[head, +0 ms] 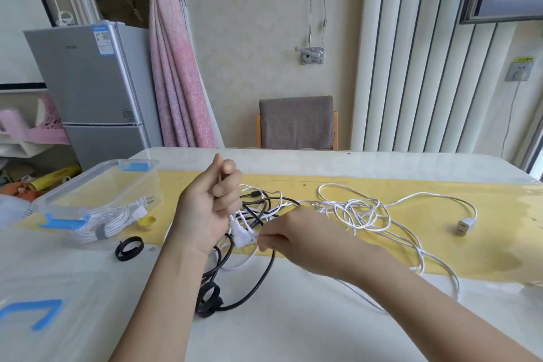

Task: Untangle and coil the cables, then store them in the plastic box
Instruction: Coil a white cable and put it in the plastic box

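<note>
A tangle of white cable (361, 211) and black cable (258, 206) lies on the yellow runner at the table's middle. My left hand (208, 203) is raised above the tangle and grips a thin cable that hangs down to a white plug (242, 236). My right hand (282, 233) pinches a cable right beside that plug. The clear plastic box (97, 200) with blue clips stands at the left and holds one coiled white cable (111, 222). A white socket end (464, 225) lies at the right.
A black strap loop (129, 247) lies in front of the box; another black strap (207, 300) wraps the black cable near me. The box lid (35, 314) with a blue clip is at the lower left. A chair (296, 122) stands behind the table, a fridge (91, 88) at the left.
</note>
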